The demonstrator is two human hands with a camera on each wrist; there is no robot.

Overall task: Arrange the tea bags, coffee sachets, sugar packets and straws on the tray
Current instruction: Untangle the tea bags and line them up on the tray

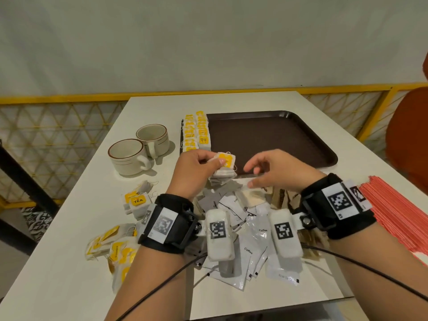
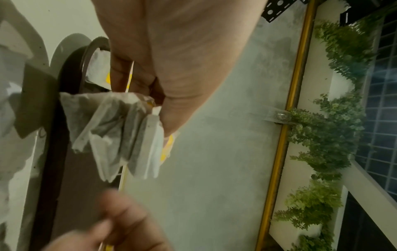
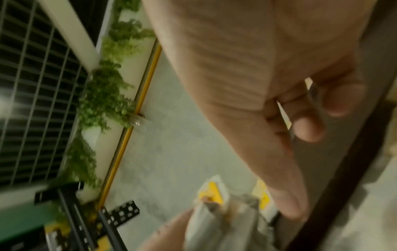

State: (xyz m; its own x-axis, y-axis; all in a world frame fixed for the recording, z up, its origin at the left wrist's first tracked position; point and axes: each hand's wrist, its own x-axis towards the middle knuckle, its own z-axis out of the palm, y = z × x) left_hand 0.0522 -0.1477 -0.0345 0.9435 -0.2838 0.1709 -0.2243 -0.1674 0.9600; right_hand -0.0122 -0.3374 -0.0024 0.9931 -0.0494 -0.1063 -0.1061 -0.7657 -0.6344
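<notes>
1. The tea-bag step is in hand. Two rows of tea bags [image 1: 196, 132] already stand along the left edge of the brown tray [image 1: 266, 135], and the rest of the tray floor is bare.
2. The left hand [image 1: 196, 169] grips a small bunch of tea bags [image 1: 224, 166] over the tray's near-left corner, thumb pressed on the yellow tag on top and fingers curled beneath. The left wrist view shows several bags fanned out below the fingers.
3. The right hand [image 1: 278, 171] hovers just beside that bunch, over the tray's near edge, fingers spread and loosely bent, clamped on nothing.
4. Loose tea bags [image 1: 136, 201] lie near the tabletop's left edge, coffee sachets [image 1: 252, 242] are heaped at its near middle, brownish packets [image 1: 283, 198], probably the sugar, lie just behind them, and red straws [image 1: 393, 209] run along the right edge.
5. Judging from this, the next move calls for squaring the bunch, likely with the right hand's help, and setting it beside the standing rows without toppling them.
</notes>
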